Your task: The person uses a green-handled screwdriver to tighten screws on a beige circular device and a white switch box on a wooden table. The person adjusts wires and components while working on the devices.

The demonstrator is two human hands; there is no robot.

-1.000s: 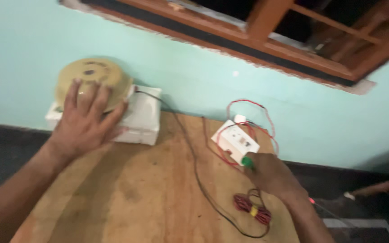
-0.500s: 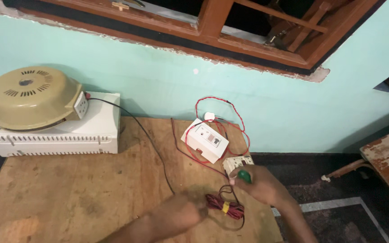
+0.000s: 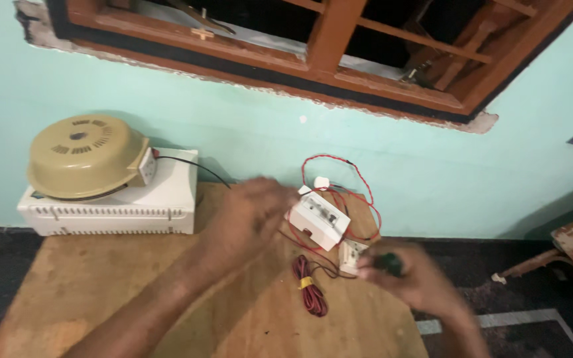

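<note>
Left hand (image 3: 250,212) blurred, fingers spread and released, just beside white rectangular plastic switch box (image 3: 319,220) on brown wooden table (image 3: 87,292), right hand (image 3: 416,278) clenched around small dark object (image 3: 387,263), red wire loop (image 3: 339,192) behind box, bundled red cable with yellow tie (image 3: 310,292) between hands.

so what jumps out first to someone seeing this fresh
The left hand reaches over the wooden board toward a white switch box ringed by red wire. The right hand, blurred, grips a dark object near a small bundle of red cable. At far left, a beige domed fan housing sits on a white box.
</note>
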